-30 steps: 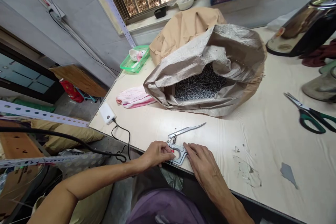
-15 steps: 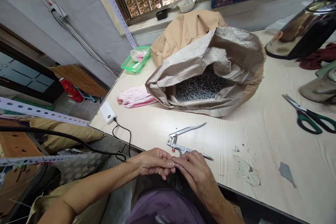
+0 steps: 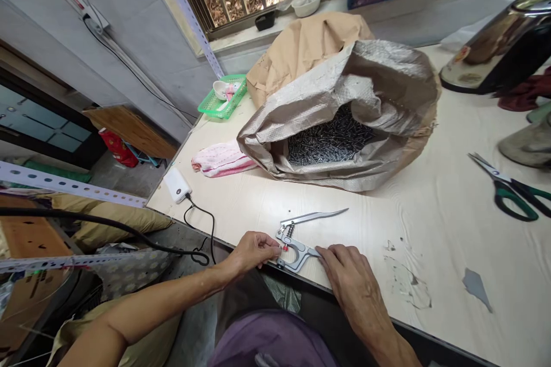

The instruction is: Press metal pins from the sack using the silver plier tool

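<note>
Pliers [image 3: 303, 254] lie on the table [image 3: 241, 212] between the hands [image 3: 257, 250] [image 3: 353, 276]

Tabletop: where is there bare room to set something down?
Bare patches: between the open sack and the scissors, and between the pink cloth and the silver tool. Crowded: around that tool, with the left hand and right hand either side, and the far right, by the kettle.

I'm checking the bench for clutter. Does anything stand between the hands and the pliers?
Nothing visible does: the right hand touches the pliers, and the left hand is close by their red tip. The sack lies beyond, out of the way.
</note>
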Available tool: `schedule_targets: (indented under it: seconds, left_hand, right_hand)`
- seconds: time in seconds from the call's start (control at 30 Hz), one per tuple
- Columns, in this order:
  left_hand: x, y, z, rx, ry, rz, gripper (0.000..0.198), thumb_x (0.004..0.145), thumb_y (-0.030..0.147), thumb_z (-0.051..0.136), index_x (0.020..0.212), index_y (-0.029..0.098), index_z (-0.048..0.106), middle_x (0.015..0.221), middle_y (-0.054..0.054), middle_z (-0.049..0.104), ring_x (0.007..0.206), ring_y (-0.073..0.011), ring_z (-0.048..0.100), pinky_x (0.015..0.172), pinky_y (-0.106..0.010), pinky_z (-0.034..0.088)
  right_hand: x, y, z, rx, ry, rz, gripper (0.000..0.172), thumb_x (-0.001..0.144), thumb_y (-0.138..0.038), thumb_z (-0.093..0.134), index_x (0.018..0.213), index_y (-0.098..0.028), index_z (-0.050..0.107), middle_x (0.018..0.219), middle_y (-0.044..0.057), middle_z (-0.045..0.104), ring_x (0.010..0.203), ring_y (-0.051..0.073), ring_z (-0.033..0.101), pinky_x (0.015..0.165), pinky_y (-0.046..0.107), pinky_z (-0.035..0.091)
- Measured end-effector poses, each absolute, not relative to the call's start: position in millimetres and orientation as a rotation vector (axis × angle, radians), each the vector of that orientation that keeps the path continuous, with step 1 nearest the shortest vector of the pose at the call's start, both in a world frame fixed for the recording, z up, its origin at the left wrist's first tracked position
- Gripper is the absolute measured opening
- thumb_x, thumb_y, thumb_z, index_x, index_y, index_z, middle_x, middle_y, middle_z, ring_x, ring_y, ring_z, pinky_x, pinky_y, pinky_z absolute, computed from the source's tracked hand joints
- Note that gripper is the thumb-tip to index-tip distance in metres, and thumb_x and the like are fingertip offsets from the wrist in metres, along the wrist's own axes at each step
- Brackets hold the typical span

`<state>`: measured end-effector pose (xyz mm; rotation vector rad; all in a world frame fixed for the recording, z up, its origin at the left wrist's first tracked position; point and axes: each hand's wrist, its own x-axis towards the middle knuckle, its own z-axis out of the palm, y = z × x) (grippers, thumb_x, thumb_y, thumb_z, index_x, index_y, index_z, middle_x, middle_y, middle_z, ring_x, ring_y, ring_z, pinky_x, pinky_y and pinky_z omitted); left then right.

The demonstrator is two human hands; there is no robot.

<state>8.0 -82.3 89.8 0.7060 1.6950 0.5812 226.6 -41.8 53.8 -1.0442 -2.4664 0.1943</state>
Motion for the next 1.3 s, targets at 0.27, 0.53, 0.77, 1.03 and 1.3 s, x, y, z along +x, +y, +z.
schedule_targets:
  seconds: [0.27,0.53,0.77,1.03,1.3]
  left_hand:
    - [12.3,-79.8,91.3,0.700,1.682,0.525,0.042,0.056,0.048,0.070,0.069,0.009,0.065,0.046,0.006,0.045,0.041,-0.0045,0.031,0.042,-0.021,0.020]
    - [11.8,-74.1,89.6,0.747,1.657,0.422,0.038,0.059,0.048,0.069,0.060,0.012,0.059,0.039,0.007,0.041,0.034,-0.0047,0.031,0.039,-0.021,0.019]
    - [9.2,-71.8,91.6,0.919,1.634,0.310,0.034,0.067,0.046,0.062,0.065,0.013,0.058,0.041,0.008,0.041,0.034,-0.0057,0.039,0.038,-0.019,0.024]
    - [5.5,-63.5,90.9,0.820,1.618,0.176,0.028,0.064,0.040,0.065,0.069,0.013,0.060,0.042,0.009,0.044,0.030,-0.0044,0.037,0.034,-0.018,0.024]
    - [9.6,-61.3,95.0,0.683,1.622,0.177,0.025,0.063,0.036,0.068,0.066,0.013,0.058,0.045,0.008,0.049,0.028,-0.0034,0.038,0.031,-0.016,0.024]
  right_hand:
    - [226.7,-41.9,51.6,-1.018,-2.449,0.229,0.026,0.087,-0.010,0.040,0.101,-0.017,0.061,0.085,0.006,0.058,0.077,0.017,0.048,0.070,0.030,0.037]
    - [225.8,-42.6,50.3,-1.020,-2.426,0.259,0.024,0.088,-0.011,0.041,0.100,-0.015,0.061,0.085,0.006,0.059,0.078,0.017,0.047,0.071,0.031,0.037]
    - [224.0,-44.4,48.7,-1.015,-2.343,0.294,0.024,0.090,-0.015,0.039,0.100,-0.015,0.061,0.085,0.007,0.060,0.077,0.017,0.049,0.071,0.031,0.040]
    - [224.2,-43.1,46.0,-0.975,-2.334,0.295,0.023,0.090,-0.013,0.039,0.100,-0.015,0.060,0.084,0.006,0.061,0.077,0.017,0.049,0.071,0.031,0.039]
    - [223.6,-44.0,48.4,-0.985,-2.371,0.282,0.022,0.089,-0.015,0.041,0.100,-0.016,0.060,0.082,0.005,0.062,0.075,0.016,0.050,0.069,0.030,0.039]
